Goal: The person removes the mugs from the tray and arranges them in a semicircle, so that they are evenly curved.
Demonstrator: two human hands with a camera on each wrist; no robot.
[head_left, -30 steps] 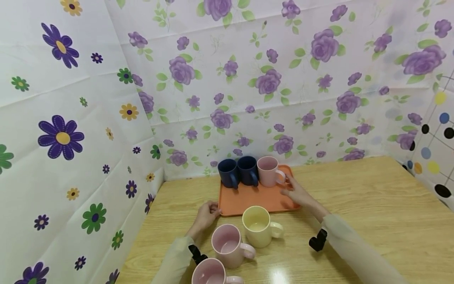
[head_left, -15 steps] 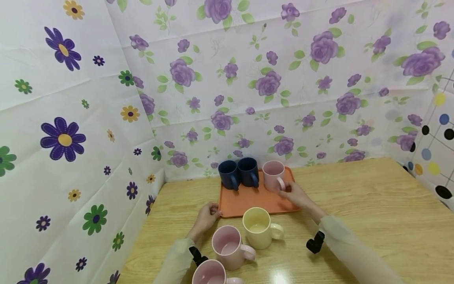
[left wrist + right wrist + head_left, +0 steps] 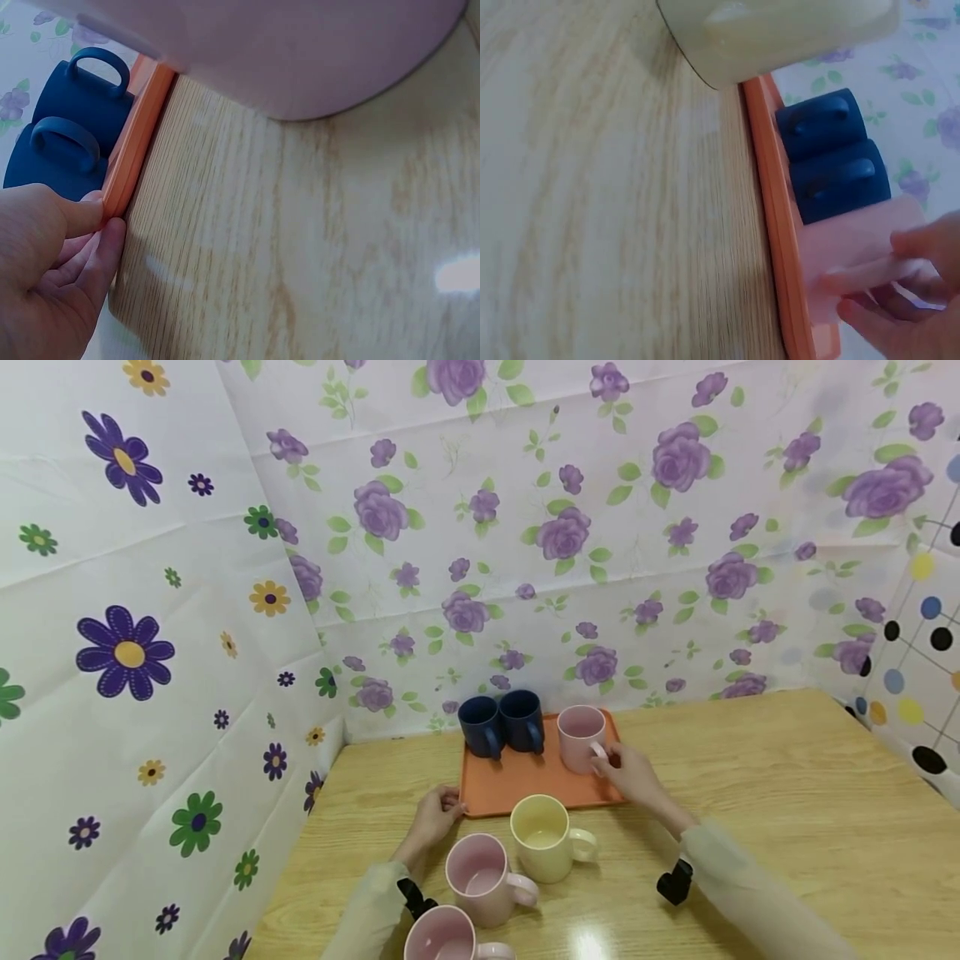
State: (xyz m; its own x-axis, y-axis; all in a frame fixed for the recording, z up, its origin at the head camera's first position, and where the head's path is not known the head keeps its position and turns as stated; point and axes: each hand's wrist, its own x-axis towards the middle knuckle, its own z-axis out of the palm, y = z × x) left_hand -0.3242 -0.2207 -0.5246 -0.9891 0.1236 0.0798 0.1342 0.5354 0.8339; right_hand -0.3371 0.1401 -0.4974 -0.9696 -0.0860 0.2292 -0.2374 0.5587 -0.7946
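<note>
A pink mug (image 3: 579, 742) stands upright on the right part of the orange tray (image 3: 517, 787), its handle pointing to the right and front. My right hand (image 3: 636, 777) holds that handle (image 3: 864, 274) between thumb and fingers. Two navy mugs, the left one (image 3: 477, 727) and the right one (image 3: 521, 722), stand side by side at the tray's back left, with a gap between them and the pink mug. At the tray's front left corner, my left hand (image 3: 435, 817) pinches the rim (image 3: 139, 142), thumb above and fingers below.
In front of the tray a yellow mug (image 3: 542, 843) stands on the wooden table (image 3: 735, 777). Nearer are a pink mug (image 3: 482, 885) and another pink mug (image 3: 441, 939), cut off by the frame. Flowered sheets (image 3: 525, 527) hang behind and at the left.
My right hand has taken the pink mug's handle and moved the mug to the right and towards me, away from the navy mugs. My left hand has stayed at the tray corner.
</note>
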